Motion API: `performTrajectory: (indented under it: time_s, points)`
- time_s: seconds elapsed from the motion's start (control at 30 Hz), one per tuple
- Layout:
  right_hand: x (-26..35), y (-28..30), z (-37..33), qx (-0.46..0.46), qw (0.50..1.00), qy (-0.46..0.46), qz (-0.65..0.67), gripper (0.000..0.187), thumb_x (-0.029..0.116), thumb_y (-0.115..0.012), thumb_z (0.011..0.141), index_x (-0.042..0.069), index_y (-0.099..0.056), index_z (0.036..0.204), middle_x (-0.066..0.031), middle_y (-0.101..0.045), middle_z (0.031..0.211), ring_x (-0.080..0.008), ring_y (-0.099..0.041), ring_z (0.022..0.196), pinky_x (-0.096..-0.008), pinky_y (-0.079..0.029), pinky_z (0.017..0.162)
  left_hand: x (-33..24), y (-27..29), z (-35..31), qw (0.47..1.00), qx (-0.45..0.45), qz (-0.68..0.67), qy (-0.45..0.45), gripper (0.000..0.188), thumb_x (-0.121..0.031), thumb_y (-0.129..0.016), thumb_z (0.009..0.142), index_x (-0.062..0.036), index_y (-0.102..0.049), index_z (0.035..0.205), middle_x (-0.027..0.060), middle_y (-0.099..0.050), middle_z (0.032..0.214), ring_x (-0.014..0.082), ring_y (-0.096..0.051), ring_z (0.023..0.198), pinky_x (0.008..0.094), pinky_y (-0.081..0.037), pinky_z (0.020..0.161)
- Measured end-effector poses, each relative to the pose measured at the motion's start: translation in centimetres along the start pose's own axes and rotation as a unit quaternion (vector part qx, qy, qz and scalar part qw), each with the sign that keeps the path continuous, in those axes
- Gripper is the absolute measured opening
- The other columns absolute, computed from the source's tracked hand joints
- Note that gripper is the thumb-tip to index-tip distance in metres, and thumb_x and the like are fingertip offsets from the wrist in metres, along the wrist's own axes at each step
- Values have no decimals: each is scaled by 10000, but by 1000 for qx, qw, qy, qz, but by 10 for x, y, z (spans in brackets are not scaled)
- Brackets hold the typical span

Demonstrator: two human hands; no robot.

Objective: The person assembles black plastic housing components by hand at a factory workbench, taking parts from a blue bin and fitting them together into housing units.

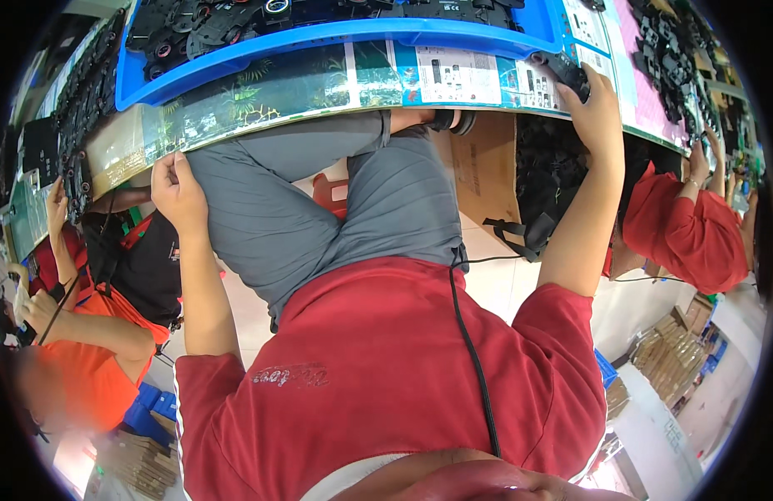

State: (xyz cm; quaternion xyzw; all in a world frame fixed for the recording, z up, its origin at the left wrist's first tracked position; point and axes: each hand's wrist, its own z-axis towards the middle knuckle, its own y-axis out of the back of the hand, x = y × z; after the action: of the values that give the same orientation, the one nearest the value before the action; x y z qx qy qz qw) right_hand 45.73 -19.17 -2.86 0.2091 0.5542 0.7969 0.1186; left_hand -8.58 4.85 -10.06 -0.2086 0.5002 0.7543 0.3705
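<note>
My right hand grips the near end of a black plastic part, thumb on one side and fingers on the other. That elongated, dark part lies at the table's front edge, just right of a blue tray. At the left, my left hand is closed with its fingers curled against the edge of the table. Whether anything small is inside that hand is hidden. Several black plastic housings, some with ring-shaped pieces, fill the blue tray.
More black parts are piled in rows at the left and right of the table. Co-workers sit on both sides, one in orange, one in red. A cardboard box stands beneath the table. A black cable hangs down my shirt.
</note>
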Motion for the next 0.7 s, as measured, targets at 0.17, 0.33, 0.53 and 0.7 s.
performTrajectory:
  time_s: [0.17, 0.33, 0.53, 0.7]
  points:
    - [2, -24, 16, -29, 991, -115, -56, 647, 488, -711, 837, -70, -645, 1158, -283, -637, 1083, -434, -623, 1009, -459, -498, 894, -2, -3, 3, 1000, 1, -2, -7, 175, -138, -625, 943, 16, -639, 860, 2, -511, 693, 90, -434, 622, 258, -382, 580]
    - [8, -66, 45, -156, 981, -94, -66, 667, 531, -687, 830, -24, -634, 1197, -256, -624, 1100, -432, -617, 1012, -475, -507, 875, -1, -4, 3, 1000, 6, 3, -2, 180, -138, -628, 939, 17, -633, 848, 5, -514, 682, 95, -446, 622, 266, -386, 575]
    - [15, -64, 40, -167, 976, -108, -93, 659, 513, -684, 835, -3, -618, 1238, -228, -619, 1134, -405, -623, 1045, -471, -510, 886, -3, 0, -2, 999, -13, 28, -12, 182, -133, -631, 934, 26, -634, 846, 21, -525, 693, 108, -457, 611, 274, -394, 573]
    - [20, -62, 43, -108, 979, -150, -91, 655, 452, -688, 829, 45, -575, 1329, -217, -581, 1264, -382, -589, 1153, -445, -488, 963, -8, -1, 0, 1000, -8, 25, -16, 145, -110, -638, 925, 25, -650, 872, 33, -542, 711, 109, -458, 598, 269, -391, 559]
